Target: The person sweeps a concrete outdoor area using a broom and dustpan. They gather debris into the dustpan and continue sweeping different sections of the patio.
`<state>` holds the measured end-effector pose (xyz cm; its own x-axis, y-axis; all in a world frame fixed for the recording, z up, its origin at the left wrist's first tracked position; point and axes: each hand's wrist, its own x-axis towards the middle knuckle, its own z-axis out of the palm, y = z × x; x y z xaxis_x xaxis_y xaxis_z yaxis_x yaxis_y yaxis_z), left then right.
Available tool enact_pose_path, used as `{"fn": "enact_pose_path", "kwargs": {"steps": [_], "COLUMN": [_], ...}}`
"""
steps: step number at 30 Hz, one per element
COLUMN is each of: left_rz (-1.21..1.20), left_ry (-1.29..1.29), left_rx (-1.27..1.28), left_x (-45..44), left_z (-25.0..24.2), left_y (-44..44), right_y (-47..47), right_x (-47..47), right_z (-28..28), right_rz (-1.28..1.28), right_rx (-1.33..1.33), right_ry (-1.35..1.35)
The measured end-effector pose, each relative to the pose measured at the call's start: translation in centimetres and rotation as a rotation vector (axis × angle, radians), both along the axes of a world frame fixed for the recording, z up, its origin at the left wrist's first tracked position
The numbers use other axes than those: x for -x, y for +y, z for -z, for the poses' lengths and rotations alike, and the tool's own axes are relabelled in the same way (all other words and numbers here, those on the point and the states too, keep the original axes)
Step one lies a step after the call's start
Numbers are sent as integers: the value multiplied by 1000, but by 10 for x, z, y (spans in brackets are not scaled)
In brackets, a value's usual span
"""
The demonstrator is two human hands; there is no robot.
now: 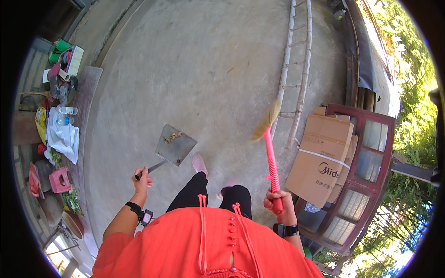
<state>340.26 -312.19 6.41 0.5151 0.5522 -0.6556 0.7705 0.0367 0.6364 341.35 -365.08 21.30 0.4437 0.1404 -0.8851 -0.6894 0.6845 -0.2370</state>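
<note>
My left hand (pixel 142 179) grips the dark handle of a flat metal dustpan (pixel 175 144), held out ahead of my left foot. A small clump of dry debris (pixel 174 137) lies on its pan, with a dark bit near one corner. In my right hand (pixel 281 201) is the ribbed red handle of a broom (pixel 272 163). Its straw-coloured head (pixel 267 122) is blurred and stands beside the lower end of a bamboo ladder; whether it touches the floor I cannot tell.
A bamboo ladder (pixel 285 74) extends along the right of the concrete floor (pixel 180 76). Strapped flattened cardboard boxes (pixel 318 156) lean on red-framed windows (pixel 373 133). Along the left edge are a pink stool (pixel 60 179), plastic bottles (pixel 66 110) and a white sack (pixel 62 133).
</note>
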Motion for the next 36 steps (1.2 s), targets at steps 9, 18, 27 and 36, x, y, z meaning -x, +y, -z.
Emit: {"fn": "enact_pose_path", "kwargs": {"steps": [9, 18, 27, 36], "left_rz": [-291, -856, -1191, -1362], "left_ry": [-56, -206, -297, -261], "left_rx": [-19, -70, -176, -245], "left_x": [14, 68, 130, 170], "left_z": [-47, -158, -222, -205], "left_y": [-32, -81, -149, -179], "right_y": [-49, -75, -93, -28], "right_x": [-207, -278, -233, -219], "right_z": [104, 103, 54, 151], "right_rz": [-205, -859, -1280, -1300], "right_rx": [-107, 135, -424, -422], "right_ry": [-73, -261, 224, 46]}}
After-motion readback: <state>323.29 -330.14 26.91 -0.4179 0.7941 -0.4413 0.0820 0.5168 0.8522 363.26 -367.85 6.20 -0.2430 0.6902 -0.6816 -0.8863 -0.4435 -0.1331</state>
